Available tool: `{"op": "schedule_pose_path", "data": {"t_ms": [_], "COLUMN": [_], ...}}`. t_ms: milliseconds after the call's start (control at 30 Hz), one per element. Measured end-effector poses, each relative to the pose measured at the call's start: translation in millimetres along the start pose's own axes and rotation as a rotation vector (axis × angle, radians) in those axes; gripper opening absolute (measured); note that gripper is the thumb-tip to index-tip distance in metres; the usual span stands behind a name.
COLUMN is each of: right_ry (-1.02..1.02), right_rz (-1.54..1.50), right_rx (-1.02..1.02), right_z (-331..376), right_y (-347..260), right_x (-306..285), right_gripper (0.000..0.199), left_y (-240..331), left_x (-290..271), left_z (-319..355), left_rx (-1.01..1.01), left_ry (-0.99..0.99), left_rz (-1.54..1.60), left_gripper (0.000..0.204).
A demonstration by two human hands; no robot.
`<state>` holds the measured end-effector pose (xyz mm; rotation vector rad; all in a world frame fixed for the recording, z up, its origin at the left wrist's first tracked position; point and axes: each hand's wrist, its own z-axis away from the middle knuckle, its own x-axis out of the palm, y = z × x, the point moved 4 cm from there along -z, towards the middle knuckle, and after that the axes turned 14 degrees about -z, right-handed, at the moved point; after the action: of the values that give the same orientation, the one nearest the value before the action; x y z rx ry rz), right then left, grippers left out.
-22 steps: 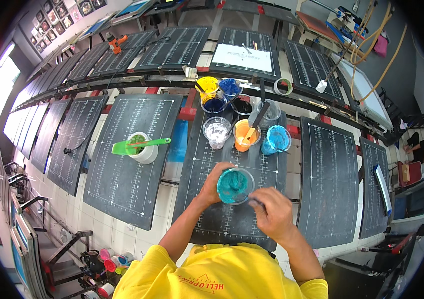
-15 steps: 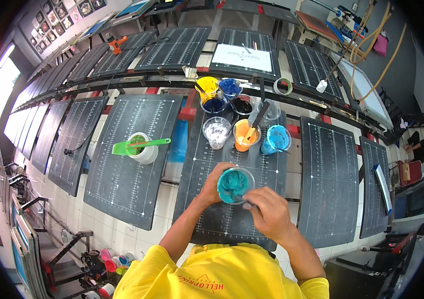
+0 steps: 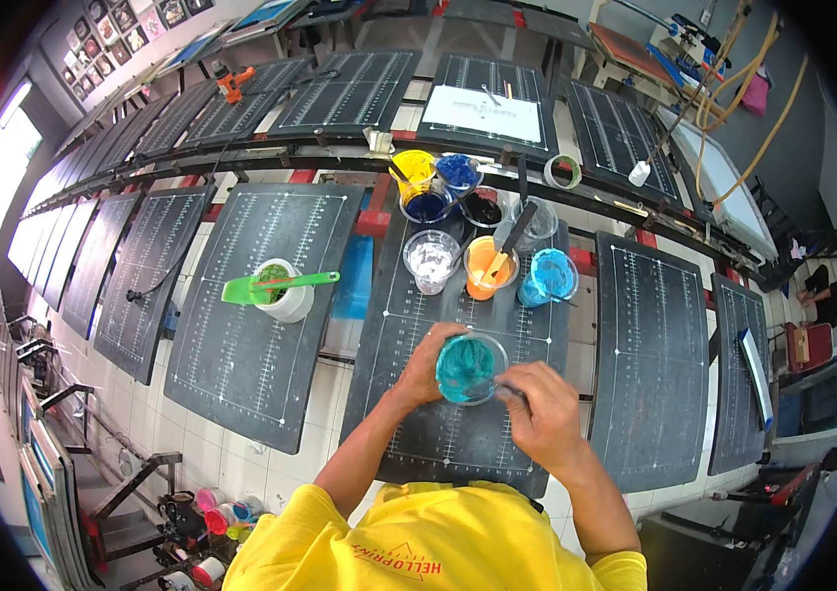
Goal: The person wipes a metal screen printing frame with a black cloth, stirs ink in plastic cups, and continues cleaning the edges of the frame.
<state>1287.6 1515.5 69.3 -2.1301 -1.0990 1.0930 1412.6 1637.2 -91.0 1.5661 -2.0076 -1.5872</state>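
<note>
My left hand (image 3: 425, 366) is wrapped round the side of a clear plastic cup (image 3: 500, 359) with thick teal ink (image 3: 465, 366) in it. Over the cup's right edge, my right hand (image 3: 545, 412) pinches a thin dark-handled stirrer (image 3: 510, 391). Its lower end is hard to make out in the ink. Beyond the cup, a cup of white ink (image 3: 430, 287), a cup of orange ink (image 3: 481, 293) with a spatula in it and a cup of light blue ink (image 3: 535, 295) stand on the same dark board (image 3: 399, 345).
Farther back cluster cups of yellow ink (image 3: 413, 165), blue ink (image 3: 457, 171) and darker inks. On the left board stands a white tub (image 3: 288, 308), a green spatula (image 3: 314, 280) across its top. A metal rail (image 3: 340, 156) crosses behind. Someone sits at the far right.
The cup has shifted slightly right, and my right hand has moved a little right and up with the stirrer. The teal ink's surface looks different.
</note>
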Motion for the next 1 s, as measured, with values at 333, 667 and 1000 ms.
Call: {"op": "schedule_pose_path", "data": {"t_ms": [333, 667, 1000], "right_ry": [-0.033, 0.215, 0.397], "right_rz": [0.039, -0.630, -0.866], "right_rx": [0.163, 0.373, 0.698], "right_z": [-2.4, 33.1, 74.3], "right_y": [13.3, 50.7, 87.9], "right_x": [-6.7, -18.4, -26.3], "right_gripper": [0.028, 0.056, 0.046], "left_y": [-7.2, -41.9, -37.5], "left_x": [8.2, 18.8, 15.6], "left_z": [1.4, -7.8, -26.5], "left_rx": [-0.122, -0.121, -0.192], "left_ry": [-0.008, 0.065, -0.027], "left_rz": [0.105, -0.047, -0.086], "left_gripper": [0.065, 0.058, 0.065]}}
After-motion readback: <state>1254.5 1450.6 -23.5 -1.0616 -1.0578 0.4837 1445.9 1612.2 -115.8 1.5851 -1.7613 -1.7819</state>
